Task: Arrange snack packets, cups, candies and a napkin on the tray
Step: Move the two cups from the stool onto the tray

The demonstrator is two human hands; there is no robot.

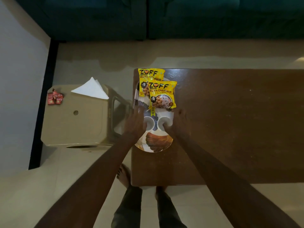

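Tray [153, 143] at frame centre, long axis vertical; two packets [162, 94] at its upper end, two cups [150, 123] mid-tray. Left hand [134, 122] and right hand [178, 122] each grip one cup, thumb inside rim. Napkin [91, 88] and candies [55, 97] lie left, nearer left hand

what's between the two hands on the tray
In the head view, two white cups sit side by side on the tray between the left hand and right hand: left cup, right cup.
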